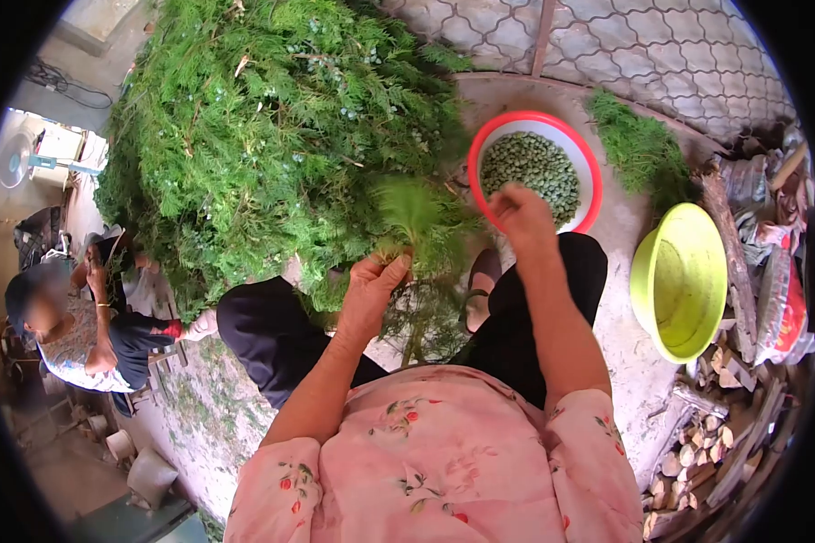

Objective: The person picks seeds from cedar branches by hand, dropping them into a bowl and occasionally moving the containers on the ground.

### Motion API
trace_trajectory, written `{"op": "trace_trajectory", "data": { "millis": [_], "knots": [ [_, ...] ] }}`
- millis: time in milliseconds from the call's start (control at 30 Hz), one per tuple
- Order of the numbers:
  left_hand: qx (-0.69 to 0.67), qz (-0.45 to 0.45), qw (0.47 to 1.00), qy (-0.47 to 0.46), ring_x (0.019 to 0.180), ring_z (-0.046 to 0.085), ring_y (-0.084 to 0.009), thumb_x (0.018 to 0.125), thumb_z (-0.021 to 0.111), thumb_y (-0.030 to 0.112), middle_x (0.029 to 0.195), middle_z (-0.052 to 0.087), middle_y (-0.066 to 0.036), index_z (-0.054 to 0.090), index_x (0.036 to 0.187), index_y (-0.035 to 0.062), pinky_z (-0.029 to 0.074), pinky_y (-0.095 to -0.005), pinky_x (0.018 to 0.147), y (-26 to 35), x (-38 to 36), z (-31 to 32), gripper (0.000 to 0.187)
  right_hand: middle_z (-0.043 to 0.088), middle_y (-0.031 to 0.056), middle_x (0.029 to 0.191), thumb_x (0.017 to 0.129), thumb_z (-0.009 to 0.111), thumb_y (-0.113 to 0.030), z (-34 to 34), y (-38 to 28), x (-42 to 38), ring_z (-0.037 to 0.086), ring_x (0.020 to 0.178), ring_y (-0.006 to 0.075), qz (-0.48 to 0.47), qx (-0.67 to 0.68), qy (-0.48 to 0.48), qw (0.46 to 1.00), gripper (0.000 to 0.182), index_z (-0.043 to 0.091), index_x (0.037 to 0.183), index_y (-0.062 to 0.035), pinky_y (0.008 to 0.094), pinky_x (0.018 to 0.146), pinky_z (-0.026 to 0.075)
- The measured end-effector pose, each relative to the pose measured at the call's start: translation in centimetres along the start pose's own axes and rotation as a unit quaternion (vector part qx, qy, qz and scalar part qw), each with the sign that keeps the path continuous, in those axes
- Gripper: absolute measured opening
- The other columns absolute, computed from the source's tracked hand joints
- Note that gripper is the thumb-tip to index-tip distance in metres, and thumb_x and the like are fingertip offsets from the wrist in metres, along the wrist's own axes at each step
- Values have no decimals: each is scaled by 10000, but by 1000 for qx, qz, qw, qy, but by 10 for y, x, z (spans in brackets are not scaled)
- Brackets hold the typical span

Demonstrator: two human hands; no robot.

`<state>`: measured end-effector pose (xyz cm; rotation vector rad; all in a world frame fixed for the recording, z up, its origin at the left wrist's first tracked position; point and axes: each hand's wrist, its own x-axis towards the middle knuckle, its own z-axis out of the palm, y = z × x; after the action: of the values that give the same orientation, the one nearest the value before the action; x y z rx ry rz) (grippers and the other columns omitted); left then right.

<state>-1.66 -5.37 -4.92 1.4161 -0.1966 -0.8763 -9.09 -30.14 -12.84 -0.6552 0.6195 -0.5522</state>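
Note:
My left hand (pixel 377 282) is closed around the stem end of a green conifer sprig (pixel 409 210), whose feathery tip is smeared by motion. My right hand (pixel 523 217) hovers at the near edge of a white basin with a red rim (pixel 591 210), its fingers curled together. Whatever those fingers hold, if anything, is hidden. Many small, round, green cones (pixel 532 167) lie in the basin. A big heap of cut conifer branches (pixel 272 136), dotted with pale bluish cones, rises in front of me on the left.
A yellow-green tub (pixel 681 282) stands on the right, with stacked firewood (pixel 697 466) and sacks (pixel 781 299) beyond it. More cut greenery (pixel 641 145) lies by the wire mesh fence (pixel 670 63). Another person (pixel 81 339) sits at the left.

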Motion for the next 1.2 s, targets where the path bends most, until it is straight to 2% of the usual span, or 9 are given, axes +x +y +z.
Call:
{"op": "trace_trajectory", "data": {
  "millis": [67, 133, 267, 333, 400, 900, 1000, 1067, 1200],
  "knots": [
    [-18, 2, 1000, 26, 679, 512, -91, 831, 645, 311, 746, 599, 17, 645, 877, 44, 413, -249, 690, 0, 1, -4, 270, 554, 69, 703, 797, 595, -172, -6, -14, 19, 591, 676, 202, -1, 116, 165, 980, 161, 561, 829, -18, 308, 641, 479],
    [-6, -26, 999, 44, 671, 512, -97, 793, 679, 363, 731, 607, 9, 650, 823, 51, 409, -258, 674, 2, 4, -13, 315, 566, 80, 738, 802, 598, -145, -20, -34, 11, 605, 750, 215, -173, -513, 135, 830, 182, 562, 891, 9, 280, 681, 474],
    [-63, 10, 993, 103, 654, 517, -112, 777, 687, 390, 709, 597, -8, 643, 790, 52, 414, -274, 632, 22, 9, -19, 341, 577, 86, 792, 791, 606, -117, -55, -36, 32, 604, 854, 205, -230, -560, 173, 777, 262, 552, 993, 42, 256, 702, 462],
    [-112, 12, 983, 146, 643, 517, -126, 800, 662, 379, 702, 581, -10, 636, 807, 53, 423, -275, 623, 39, 12, -23, 327, 490, 209, 1154, 878, 502, -77, -41, -39, 28, 539, 1004, 336, -97, -154, 75, 980, 484, 300, 1282, 97, 412, 879, 468],
    [-130, 20, 979, 156, 640, 511, -139, 826, 630, 372, 720, 573, -14, 616, 860, 58, 435, -279, 623, 43, 23, -43, 317, 543, 168, 1039, 890, 486, -82, -10, -38, 8, 563, 952, 303, -56, 19, 166, 984, 380, 379, 1216, 81, 386, 826, 490],
    [-378, 145, 875, 264, 633, 426, -161, 937, 389, 392, 659, 466, 5, 503, 811, 117, 390, -460, 853, 125, 35, -112, 323, 585, 28, 738, 865, 525, -99, 31, 11, -42, 553, 615, 81, -120, -283, 22, 951, 181, 606, 991, 1, 240, 537, 456],
    [-410, 147, 860, 266, 631, 426, -161, 935, 379, 408, 650, 467, 5, 505, 800, 113, 390, -464, 857, 130, 37, -117, 348, 611, 62, 731, 830, 563, -114, 31, 19, -44, 595, 635, 153, -51, -431, -50, 899, 198, 611, 981, 4, 275, 582, 478],
    [-420, 141, 858, 259, 634, 440, -162, 934, 375, 411, 654, 475, 5, 506, 795, 110, 390, -477, 861, 130, 34, -115, 356, 627, 135, 870, 774, 619, -160, 20, 40, -37, 617, 803, 272, -141, -591, -240, 757, 309, 585, 1034, 4, 339, 715, 481],
    [-463, 110, 840, 261, 638, 458, -157, 929, 400, 383, 659, 477, 5, 504, 796, 104, 390, -490, 876, 129, 32, -102, 326, 583, 165, 1058, 738, 651, -216, 10, 96, -39, 553, 993, 345, -213, -593, -273, 727, 417, 558, 1099, -28, 380, 839, 432]
  ]
}}
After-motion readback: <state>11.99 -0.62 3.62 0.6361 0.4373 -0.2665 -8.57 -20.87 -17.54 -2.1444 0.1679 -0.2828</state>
